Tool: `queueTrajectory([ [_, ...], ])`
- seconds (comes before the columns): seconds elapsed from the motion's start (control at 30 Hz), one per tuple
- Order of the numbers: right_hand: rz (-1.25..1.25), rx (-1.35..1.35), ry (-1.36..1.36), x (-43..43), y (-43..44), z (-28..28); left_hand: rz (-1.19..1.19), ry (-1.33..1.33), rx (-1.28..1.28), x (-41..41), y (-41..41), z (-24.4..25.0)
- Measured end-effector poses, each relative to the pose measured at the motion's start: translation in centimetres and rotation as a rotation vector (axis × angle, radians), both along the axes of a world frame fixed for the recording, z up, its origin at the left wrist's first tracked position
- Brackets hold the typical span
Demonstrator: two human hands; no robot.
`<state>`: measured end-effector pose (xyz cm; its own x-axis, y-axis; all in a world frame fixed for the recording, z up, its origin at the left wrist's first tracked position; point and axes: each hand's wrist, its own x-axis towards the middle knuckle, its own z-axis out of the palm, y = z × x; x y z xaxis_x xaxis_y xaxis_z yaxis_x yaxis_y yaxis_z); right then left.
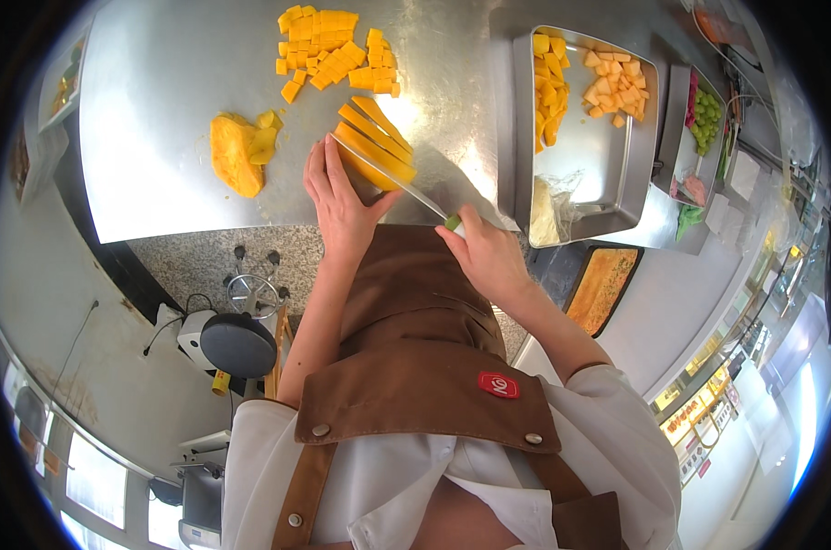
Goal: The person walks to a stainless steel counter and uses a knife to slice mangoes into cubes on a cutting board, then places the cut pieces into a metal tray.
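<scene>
My right hand (482, 256) grips the handle of a knife (394, 177), green and white where it shows. The thin blade lies along a piece of mango (374, 157) on the steel table, its tip close to my left fingertips. My left hand (339, 192) rests against the near left side of that piece, steadying it. Just beyond the blade, long mango strips (382, 125) fan out, partly separated. Farther back sits a cluster of mango cubes (322, 45). To the left lie a trimmed mango remnant (231, 155) and some peel-like scraps (265, 137).
A steel tray (594, 230) on the right holds mango pieces (549, 89), pale orange melon cubes (616, 86) and a plastic-wrapped item (549, 210). Beyond it, a smaller tray (673, 137) contains green grapes (705, 124). A round stool (238, 345) stands at lower left.
</scene>
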<state>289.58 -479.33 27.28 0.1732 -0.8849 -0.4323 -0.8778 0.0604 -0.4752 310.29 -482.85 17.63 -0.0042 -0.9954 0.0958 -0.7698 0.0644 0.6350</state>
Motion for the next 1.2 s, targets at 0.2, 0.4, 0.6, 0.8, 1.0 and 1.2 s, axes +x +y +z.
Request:
queueTrajectory([
  [0.2, -0.007, 0.004, -0.018, 0.0, -0.1, 0.6, 0.001, 0.005, -0.016, 0.1, 0.0, -0.2],
  [0.4, -0.008, 0.004, -0.007, 0.0, -0.1, 0.4, 0.001, 0.005, 0.005, 0.1, 0.1, -0.2],
  [0.6, -0.009, 0.001, -0.006, -0.1, -0.1, 0.4, -0.002, 0.009, 0.001, 0.0, -0.1, 0.0],
  [0.8, 0.0, 0.011, 0.032, 0.0, -0.3, 0.0, 0.002, 0.056, 0.005, 0.0, 0.0, -0.2],
  [1.0, -0.01, 0.07, 0.101, 1.0, -0.7, -0.8, -0.006, 0.047, -0.009, 0.0, -0.1, -0.3],
  [1.2, -0.044, -0.024, 0.041, 1.5, -0.3, -4.8, 0.0, 0.001, 0.02, -0.2, -0.3, 0.1],
])
